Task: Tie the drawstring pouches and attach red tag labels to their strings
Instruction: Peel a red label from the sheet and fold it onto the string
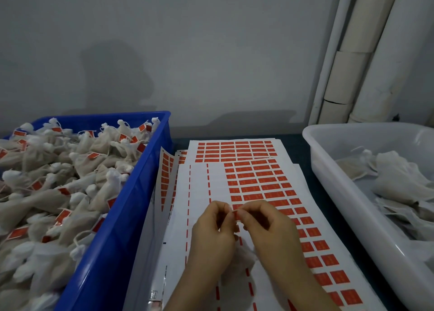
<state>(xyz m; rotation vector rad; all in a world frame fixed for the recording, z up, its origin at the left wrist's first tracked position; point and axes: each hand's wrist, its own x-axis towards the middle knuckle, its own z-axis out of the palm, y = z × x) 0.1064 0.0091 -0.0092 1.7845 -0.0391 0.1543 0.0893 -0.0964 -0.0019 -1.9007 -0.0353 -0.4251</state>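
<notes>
My left hand (212, 235) and my right hand (270, 228) meet above the label sheets, fingertips pinched together on one small red tag label (235, 214). A white drawstring pouch (242, 261) lies under and between my wrists, mostly hidden by them. Its string cannot be made out. The top sheet of red labels (260, 183) lies flat beneath my hands, with its left columns stripped bare.
A blue crate (141, 193) on the left is heaped with tied pouches carrying red tags. A white tub (328, 176) on the right holds several flat untied pouches. More label sheets (234, 149) lie stacked behind. White pipes (352, 64) run up the wall at the right.
</notes>
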